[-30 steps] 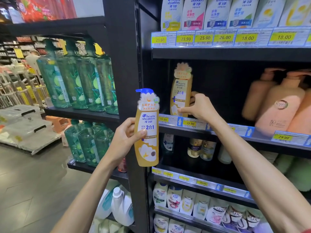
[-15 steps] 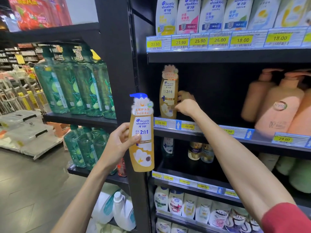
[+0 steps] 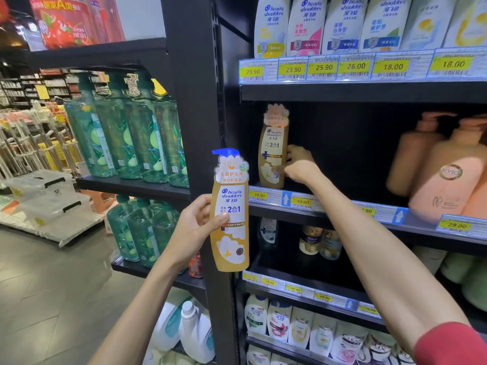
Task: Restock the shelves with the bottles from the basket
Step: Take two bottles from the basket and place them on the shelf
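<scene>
Pushed further back than a second ago: fingers (image 3: 292, 151) of right hand (image 3: 300, 169) curled round amber shampoo bottle (image 3: 274, 143), upright at left end of middle shelf (image 3: 421, 218). Seat base flat, label forward, before letting go. Second bottle (image 3: 230, 219) gripped in left hand (image 3: 195, 227), off-shelf. Smooth translucent plastic, tall, narrow, pump-topped; likely tippy.

A black metal shelving unit (image 3: 195, 114) fills the right of the frame. Its top shelf, upper right, carries a row of white plastic shampoo bottles (image 3: 311, 25) above yellow price tags (image 3: 355, 66). On the middle shelf (image 3: 274, 210), one amber shampoo bottle (image 3: 272, 143) with a flower-shaped label stands upright at the left end, well apart from blurred peach pump bottles (image 3: 445, 175) at the right edge. Small bottles (image 3: 313, 239) sit far back on the shelf below. At left centre, side shelves hold green translucent pump bottles (image 3: 126, 135).
</scene>
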### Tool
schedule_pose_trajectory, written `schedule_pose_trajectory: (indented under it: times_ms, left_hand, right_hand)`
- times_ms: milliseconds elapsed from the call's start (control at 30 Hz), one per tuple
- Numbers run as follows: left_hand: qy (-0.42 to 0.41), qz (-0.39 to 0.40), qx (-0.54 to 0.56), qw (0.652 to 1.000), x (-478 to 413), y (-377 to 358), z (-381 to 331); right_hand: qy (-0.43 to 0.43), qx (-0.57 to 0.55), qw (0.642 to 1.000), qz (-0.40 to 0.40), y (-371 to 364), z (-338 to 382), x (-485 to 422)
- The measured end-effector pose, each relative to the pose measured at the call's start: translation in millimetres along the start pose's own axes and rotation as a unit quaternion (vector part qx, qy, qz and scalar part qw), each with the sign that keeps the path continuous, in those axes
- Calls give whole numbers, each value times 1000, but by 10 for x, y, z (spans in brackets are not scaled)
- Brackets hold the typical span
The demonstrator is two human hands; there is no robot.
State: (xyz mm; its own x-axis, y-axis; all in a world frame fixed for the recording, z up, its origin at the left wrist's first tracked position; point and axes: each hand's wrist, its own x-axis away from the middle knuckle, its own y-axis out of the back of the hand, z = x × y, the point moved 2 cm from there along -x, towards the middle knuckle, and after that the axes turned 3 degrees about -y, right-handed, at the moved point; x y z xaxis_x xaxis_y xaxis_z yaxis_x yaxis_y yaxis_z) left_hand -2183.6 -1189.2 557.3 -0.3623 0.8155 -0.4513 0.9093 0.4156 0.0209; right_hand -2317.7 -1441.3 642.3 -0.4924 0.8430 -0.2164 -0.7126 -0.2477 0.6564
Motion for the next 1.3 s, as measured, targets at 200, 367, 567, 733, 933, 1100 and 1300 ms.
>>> schedule_pose_trajectory:
  times_ms: [200,367,567,733,933,1100,1300]
  left_hand:
    - [2,9,0,1000,-13,-28,40]
    - [5,17,12,1000,-33,-57,58]
    - [7,32,18,999,-102,-136,70]
    - [7,48,42,998,-152,-275,119]
    - [29,67,69,995,-164,-576,197]
    - [42,105,84,990,-164,-786,220]
    - [44,108,102,988,-140,-871,229]
  right_hand:
    - [-8,10,1000,-12,-11,-15,-30]
    - [-19,37,999,-16,-15,-46,-36]
    - [15,9,997,-77,161,-79,161]
    - [74,-101,989,-77,355,-11,693]
    - [60,-175,981,61,275,-96,1263]
    - [44,-184,978,83,249,-162,1405]
    - [24,-203,975,87,309,-205,1488]
